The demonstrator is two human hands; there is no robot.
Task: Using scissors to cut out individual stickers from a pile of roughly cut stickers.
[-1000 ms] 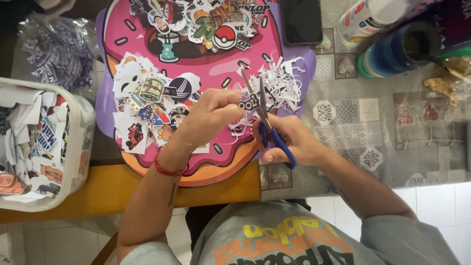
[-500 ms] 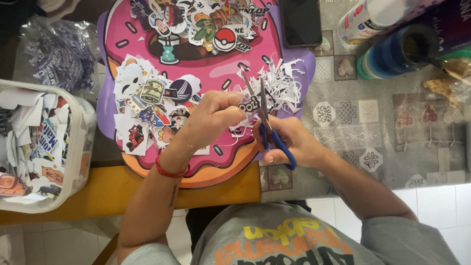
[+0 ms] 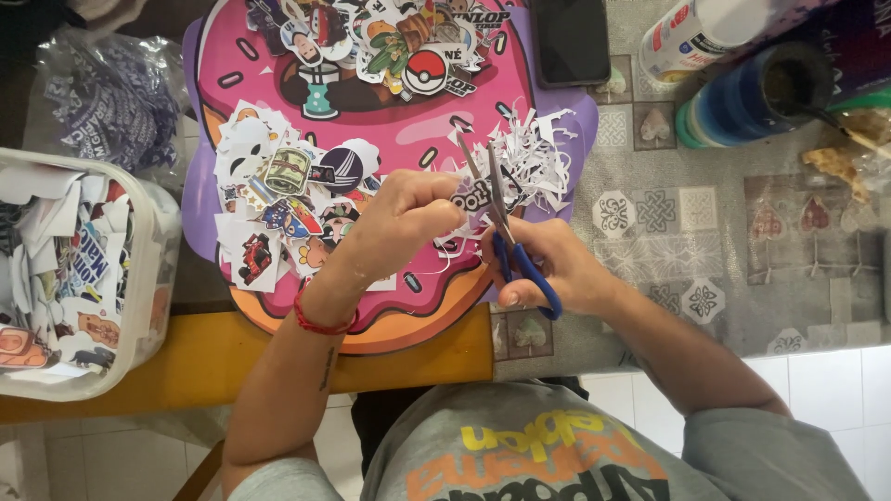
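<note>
Sticker cutting sits at the middle of the view: a small printed sticker piece is pinched in the left hand, whose fingers are closed on it just above the donut-shaped board. The right hand is closed through the blue handles of the scissors, and the blades stand slightly parted with the sticker's edge between them. To do this cut well, I judge it best to turn the paper with the left hand rather than the blades, take short snips near the pivot, and keep the pinching fingertips off the cutting line.

From the left, a white plastic tub holds uncut sheets, with a crumpled clear bag above it. The pink and purple board carries a pile of cut-out stickers at its left and another cluster at its top. A heap of white paper trimmings lies just beyond the scissors, and a dark phone lies at the board's upper edge. Further right, the desk wears a grey patterned cloth, bearing a white can and a stack of blue tape rolls. White floor tiles show below the desk's edge.
</note>
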